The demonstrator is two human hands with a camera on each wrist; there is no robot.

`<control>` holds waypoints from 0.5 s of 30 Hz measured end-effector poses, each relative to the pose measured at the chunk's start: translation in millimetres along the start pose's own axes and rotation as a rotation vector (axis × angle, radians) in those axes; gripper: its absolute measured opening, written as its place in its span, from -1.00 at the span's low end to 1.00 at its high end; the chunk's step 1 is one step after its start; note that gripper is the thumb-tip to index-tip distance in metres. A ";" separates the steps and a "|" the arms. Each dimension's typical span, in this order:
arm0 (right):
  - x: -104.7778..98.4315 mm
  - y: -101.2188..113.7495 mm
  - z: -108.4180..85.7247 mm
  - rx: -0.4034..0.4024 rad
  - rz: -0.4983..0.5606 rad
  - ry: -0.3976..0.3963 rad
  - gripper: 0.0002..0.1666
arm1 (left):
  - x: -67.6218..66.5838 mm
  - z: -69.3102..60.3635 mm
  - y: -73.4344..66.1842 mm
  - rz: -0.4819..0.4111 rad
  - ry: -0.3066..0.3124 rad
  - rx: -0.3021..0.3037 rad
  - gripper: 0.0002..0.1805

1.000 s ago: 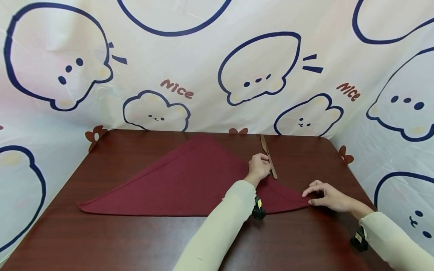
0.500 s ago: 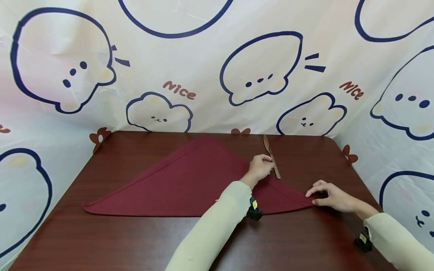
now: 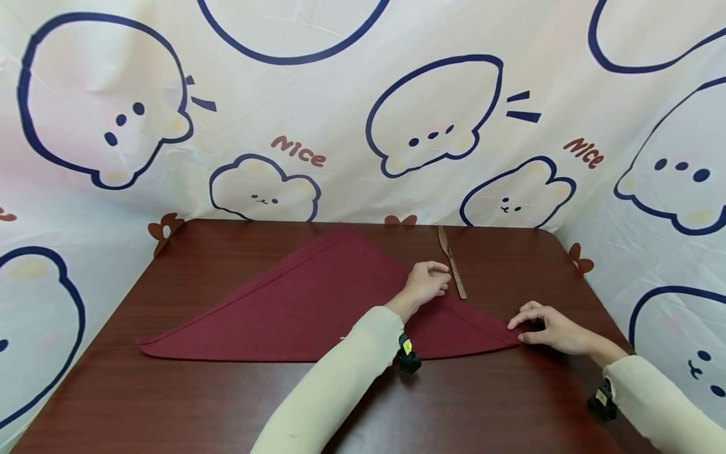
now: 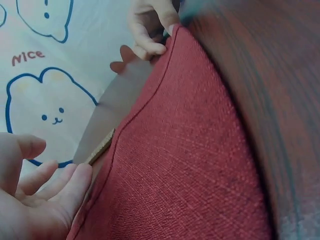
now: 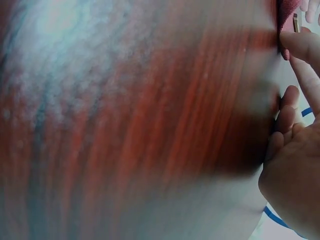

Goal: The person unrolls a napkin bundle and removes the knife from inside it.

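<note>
A dark red cloth napkin, folded into a triangle, lies flat with its peak at the far side. My left hand is over its right slope, just left of a wooden knife. Its fingers are loosely bent with the thumb apart, holding nothing; the left wrist view shows the same hand beside the hemmed edge. At the napkin's right corner, my right hand pinches the cloth between thumb and forefinger. Only a bit of that corner shows in the right wrist view.
The brown wooden table extends in front of the napkin. A white curtain with cartoon drawings stands behind it and on both sides. The knife lies near the table's back edge.
My left hand has drawn back to the left, away from the knife's handle. My right hand stays at the napkin's right corner. The knife and napkin lie as before.
</note>
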State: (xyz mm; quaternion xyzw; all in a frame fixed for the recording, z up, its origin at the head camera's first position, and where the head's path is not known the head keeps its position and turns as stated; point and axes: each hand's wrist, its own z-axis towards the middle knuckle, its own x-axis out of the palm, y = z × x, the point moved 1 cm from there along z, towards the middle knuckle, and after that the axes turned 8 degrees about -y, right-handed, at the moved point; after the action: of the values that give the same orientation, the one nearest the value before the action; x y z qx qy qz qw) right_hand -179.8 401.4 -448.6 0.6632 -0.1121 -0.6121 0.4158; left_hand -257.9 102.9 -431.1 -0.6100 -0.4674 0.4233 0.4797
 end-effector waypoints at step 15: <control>2.2 -0.1 0.2 -0.020 0.004 -0.017 -0.80 | -19.9 -21.9 -6.0 -0.036 0.096 0.040 -0.66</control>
State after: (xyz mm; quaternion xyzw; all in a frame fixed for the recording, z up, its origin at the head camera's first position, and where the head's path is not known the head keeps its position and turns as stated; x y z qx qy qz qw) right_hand -179.5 400.0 -450.3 0.6534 -0.1110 -0.6180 0.4228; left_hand -241.9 79.9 -419.9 -0.6113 -0.4462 0.3940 0.5216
